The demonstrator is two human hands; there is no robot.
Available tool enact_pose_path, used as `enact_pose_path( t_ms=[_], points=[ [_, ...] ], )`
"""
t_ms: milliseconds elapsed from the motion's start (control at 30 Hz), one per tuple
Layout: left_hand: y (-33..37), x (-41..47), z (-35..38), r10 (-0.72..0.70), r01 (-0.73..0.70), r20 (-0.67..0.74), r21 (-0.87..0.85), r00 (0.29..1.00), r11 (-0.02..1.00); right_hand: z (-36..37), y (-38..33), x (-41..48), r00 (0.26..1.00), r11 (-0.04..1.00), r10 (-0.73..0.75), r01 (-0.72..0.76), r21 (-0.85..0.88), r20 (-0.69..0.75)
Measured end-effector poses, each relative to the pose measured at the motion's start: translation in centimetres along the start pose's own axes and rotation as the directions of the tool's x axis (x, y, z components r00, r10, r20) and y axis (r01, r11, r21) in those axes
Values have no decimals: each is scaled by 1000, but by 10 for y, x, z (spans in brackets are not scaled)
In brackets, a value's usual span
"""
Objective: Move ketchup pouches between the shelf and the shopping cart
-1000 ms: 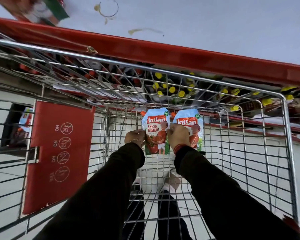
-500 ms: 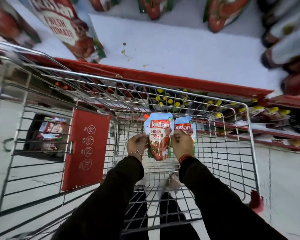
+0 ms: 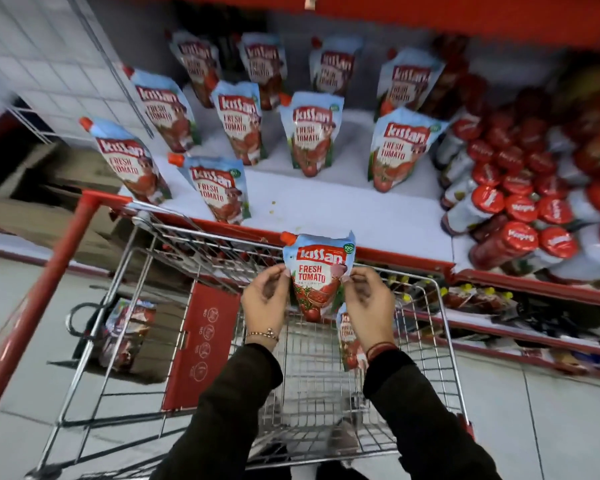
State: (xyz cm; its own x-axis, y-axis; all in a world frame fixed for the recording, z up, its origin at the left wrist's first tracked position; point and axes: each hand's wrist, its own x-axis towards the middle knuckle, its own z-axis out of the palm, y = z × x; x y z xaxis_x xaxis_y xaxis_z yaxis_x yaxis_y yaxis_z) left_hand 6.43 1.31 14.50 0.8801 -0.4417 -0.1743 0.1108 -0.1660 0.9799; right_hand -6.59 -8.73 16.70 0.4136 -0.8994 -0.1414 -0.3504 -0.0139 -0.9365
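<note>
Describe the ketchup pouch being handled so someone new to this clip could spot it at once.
Start at the wire shopping cart parked against the red-edged shelf. Above its basket, the left hand and right hand pinch one Kissan pouch by its sides. Unlike the pouches standing on the shelf, it hangs in mid-air.

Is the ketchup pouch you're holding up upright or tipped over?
Upright. The pouch has its orange cap at top and label reading level, pinched at its edges by the left hand and right hand above the cart.
</note>
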Motion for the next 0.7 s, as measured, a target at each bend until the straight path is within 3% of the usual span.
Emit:
enact_pose_path(
  t_ms=[167,367,700],
  points=[
    [66,23,8,178,-180,-58,-40,982,983,-6,-55,25,984,983,-156,163,87,-81],
    [99,73,24,287,-283,-80,56,955,957,2,-89,69,961,966,-253,257,27,-111],
    [69,102,24,248,-229,-98,175,964,958,34,-64,95,992,991,-128,128,-32,-20]
  ],
)
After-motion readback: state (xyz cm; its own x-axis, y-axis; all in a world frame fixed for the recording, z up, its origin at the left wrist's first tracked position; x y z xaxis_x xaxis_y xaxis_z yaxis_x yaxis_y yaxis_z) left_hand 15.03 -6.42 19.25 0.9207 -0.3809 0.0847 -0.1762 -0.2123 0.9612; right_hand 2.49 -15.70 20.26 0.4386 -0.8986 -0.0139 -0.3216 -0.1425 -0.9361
